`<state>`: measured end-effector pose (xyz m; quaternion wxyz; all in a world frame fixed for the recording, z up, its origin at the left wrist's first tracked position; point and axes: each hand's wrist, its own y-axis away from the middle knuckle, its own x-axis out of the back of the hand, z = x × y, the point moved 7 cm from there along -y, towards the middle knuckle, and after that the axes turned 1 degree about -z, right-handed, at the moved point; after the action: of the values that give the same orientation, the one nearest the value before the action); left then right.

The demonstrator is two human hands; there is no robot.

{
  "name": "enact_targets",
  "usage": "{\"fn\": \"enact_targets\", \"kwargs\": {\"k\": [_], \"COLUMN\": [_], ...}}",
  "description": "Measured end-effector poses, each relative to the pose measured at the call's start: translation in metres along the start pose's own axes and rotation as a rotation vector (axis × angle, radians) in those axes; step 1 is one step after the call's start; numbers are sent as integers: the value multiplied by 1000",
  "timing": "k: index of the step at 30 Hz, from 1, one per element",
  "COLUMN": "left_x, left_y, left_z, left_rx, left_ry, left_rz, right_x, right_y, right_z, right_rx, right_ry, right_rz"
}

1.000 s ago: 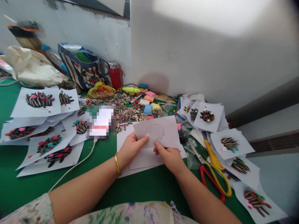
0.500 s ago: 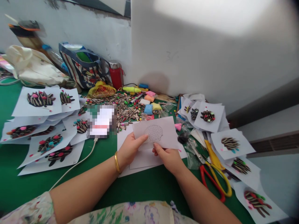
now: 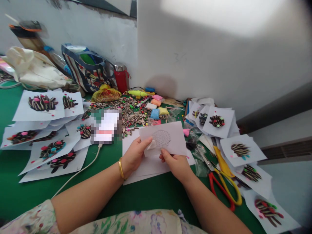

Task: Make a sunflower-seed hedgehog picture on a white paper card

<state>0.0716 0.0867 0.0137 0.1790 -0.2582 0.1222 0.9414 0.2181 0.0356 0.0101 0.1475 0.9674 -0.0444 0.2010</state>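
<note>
A white paper card [image 3: 176,139] with a pencil-like outline of a hedgehog, its body filled with small marks, is held up in front of me. My left hand [image 3: 134,154], with a gold bangle at the wrist, pinches its left side, thumb on the front. By that thumb tip a small whitish patch [image 3: 151,145] shows; I cannot tell what it is. My right hand [image 3: 176,165] grips the card's lower edge between thumb and curled fingers. Beneath the card lie more white sheets [image 3: 136,178] on the green tabletop.
Seed-decorated hedgehog cards are stacked at left [image 3: 55,149] and right [image 3: 240,149]. A phone [image 3: 106,126] on a cable, scattered sunflower seeds [image 3: 133,118], coloured clay packets [image 3: 154,113], red-and-yellow-handled scissors [image 3: 227,182], a red flask [image 3: 121,79] and a striped bag [image 3: 85,70] surround the hands.
The card has shifted very slightly to the right. My left thumb has moved slightly up and left, and a whitish patch now shows beside it. My right hand has hardly moved.
</note>
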Motion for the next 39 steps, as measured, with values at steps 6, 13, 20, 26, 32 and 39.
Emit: {"fn": "enact_targets", "kwargs": {"k": [6, 13, 20, 26, 32, 39], "left_x": [-3, 0, 0, 4, 7, -1], "left_y": [2, 1, 1, 0, -1, 0], "left_z": [-3, -1, -3, -4, -6, -4], "left_rx": [46, 10, 25, 35, 13, 42], "left_ry": [-105, -120, -166, -230, -119, -87], "left_rz": [-39, -12, -31, 5, 28, -57], "right_x": [3, 7, 8, 7, 7, 6], "right_y": [1, 0, -5, -8, -6, -2], "right_z": [-4, -1, 5, 12, 7, -3], "right_rx": [-24, 2, 23, 32, 42, 21], "right_ry": [-51, -137, -235, -250, -221, -197], "right_rz": [22, 60, 90, 89, 70, 46]}}
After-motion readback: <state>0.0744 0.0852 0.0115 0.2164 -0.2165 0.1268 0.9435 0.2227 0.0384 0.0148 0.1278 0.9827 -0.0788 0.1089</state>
